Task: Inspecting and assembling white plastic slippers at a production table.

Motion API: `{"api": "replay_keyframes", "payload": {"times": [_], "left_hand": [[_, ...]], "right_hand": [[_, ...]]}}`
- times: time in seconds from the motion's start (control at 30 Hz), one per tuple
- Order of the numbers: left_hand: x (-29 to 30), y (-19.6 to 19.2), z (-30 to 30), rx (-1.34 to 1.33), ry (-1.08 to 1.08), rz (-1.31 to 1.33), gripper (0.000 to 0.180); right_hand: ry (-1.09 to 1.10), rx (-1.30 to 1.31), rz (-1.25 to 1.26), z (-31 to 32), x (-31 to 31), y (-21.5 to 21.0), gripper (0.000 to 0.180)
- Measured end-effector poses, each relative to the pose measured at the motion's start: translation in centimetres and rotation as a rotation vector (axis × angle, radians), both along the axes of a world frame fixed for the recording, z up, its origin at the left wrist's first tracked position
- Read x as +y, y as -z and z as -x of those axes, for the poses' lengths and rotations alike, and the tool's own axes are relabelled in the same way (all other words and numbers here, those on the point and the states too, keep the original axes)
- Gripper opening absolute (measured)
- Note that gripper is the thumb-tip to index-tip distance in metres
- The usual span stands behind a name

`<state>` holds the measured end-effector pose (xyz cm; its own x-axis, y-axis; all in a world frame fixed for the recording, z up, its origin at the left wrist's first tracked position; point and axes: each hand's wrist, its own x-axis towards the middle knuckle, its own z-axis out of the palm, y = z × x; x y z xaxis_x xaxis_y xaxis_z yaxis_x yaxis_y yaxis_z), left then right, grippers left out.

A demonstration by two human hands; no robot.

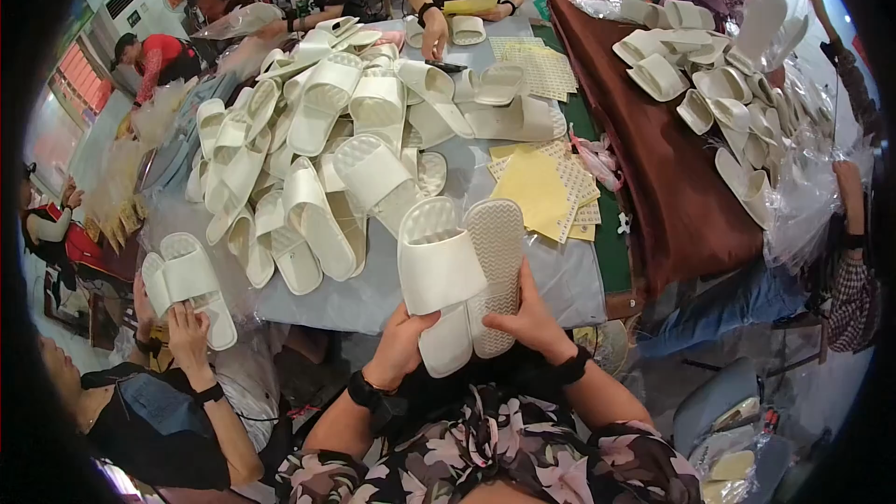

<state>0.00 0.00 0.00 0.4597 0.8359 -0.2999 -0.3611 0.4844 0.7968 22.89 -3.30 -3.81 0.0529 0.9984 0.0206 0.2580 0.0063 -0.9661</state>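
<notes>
A pair of cream slippers is between my hands, just above the near edge of the table. My left hand (399, 347) grips the left slipper (439, 271), which faces me with its wide strap and dimpled footbed. The other slipper (497, 243) shows its zigzag-patterned sole, and my right hand (528, 319) is closed on its lower right side, the thumb across the sole. The two slippers overlap along their inner edges. Beyond them lies a large heap of matching slippers (322, 98). To the right of the heap are yellow sticker sheets (541, 189).
The table (359, 313) has a grey cover. At my left a co-worker's hand (189, 341) holds another slipper pair (191, 285). Across the table a person's hand (435, 35) reaches in beside a dark object. On the right, a brown-covered table (677, 210) bears more slippers (728, 93) and clear plastic bags (812, 196).
</notes>
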Motion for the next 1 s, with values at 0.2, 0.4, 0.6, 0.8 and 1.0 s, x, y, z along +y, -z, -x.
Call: {"api": "replay_keyframes", "payload": {"times": [0.2, 0.4, 0.6, 0.8, 1.0], "left_hand": [[-0.5, -0.4, -0.4, -0.201, 0.074, 0.060, 0.046], [0.5, -0.2, 0.0, -0.253, 0.050, 0.122, 0.040], [1.0, -0.1, 1.1, 0.057, -0.030, 0.006, 0.041], [1.1, 2.5, 0.1, 0.247, -0.125, -0.046, 0.039], [1.3, 4.7, -0.6, 0.290, -0.160, -0.186, 0.049]], "right_hand": [[-0.048, 0.525, 0.032, -0.9, -0.5, -0.8, 0.112], [-0.067, 0.964, 0.295, -3.0, -1.1, -1.3, 0.087], [-0.166, 1.211, 0.306, -3.2, -3.0, -4.0, 0.066], [-0.018, 0.988, 0.509, -3.9, -1.5, -1.1, 0.043], [0.101, 0.346, 0.331, -3.2, -0.9, 0.2, 0.032]]}}
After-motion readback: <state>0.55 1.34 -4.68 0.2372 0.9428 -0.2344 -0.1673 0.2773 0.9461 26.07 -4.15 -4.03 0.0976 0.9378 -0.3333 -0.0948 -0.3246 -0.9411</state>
